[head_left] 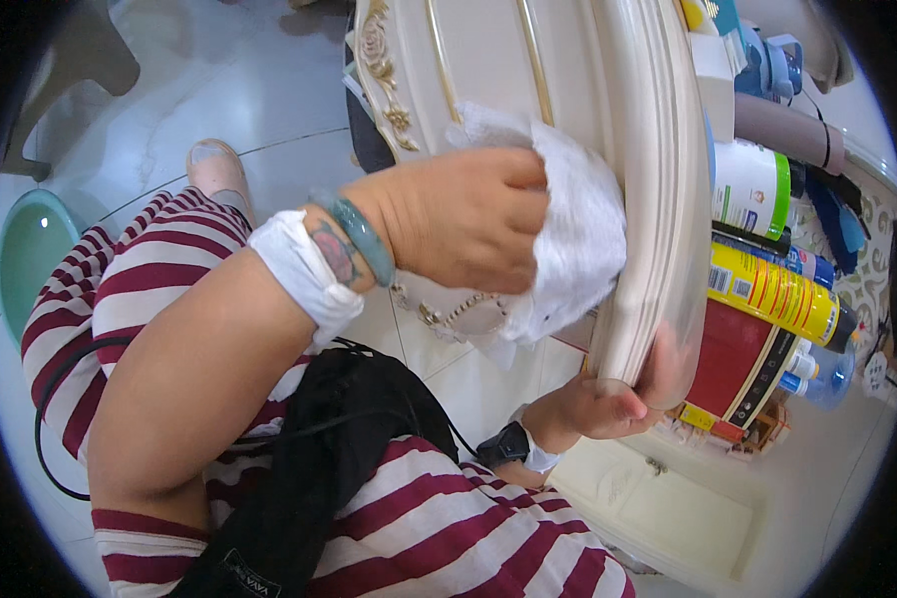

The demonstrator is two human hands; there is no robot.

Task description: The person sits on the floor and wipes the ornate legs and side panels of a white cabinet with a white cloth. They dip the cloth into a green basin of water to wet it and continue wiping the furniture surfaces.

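A white cloth (579,232) is bunched in my left hand (463,220), whose knuckles face me. It rests against the cream front panel (486,45) of a furniture piece with gold trim and carved roses. A green bangle (362,239) and a white wrap circle that wrist. My right hand (613,407), with a black watch (504,445) on its wrist, grips the rounded corner of the moulded tabletop edge (643,187). Its thumb shows in front; its other fingers look pale behind a transparent cover (688,359). Both hands are blurred or partly hidden.
A yellow can (774,288), a white tub with a green band (751,187), a red box (732,359) and a blue jug (774,63) crowd the tabletop. A green basin (34,254) and a chair leg (26,127) stand on the tiles. A black bag (359,418) hangs before me.
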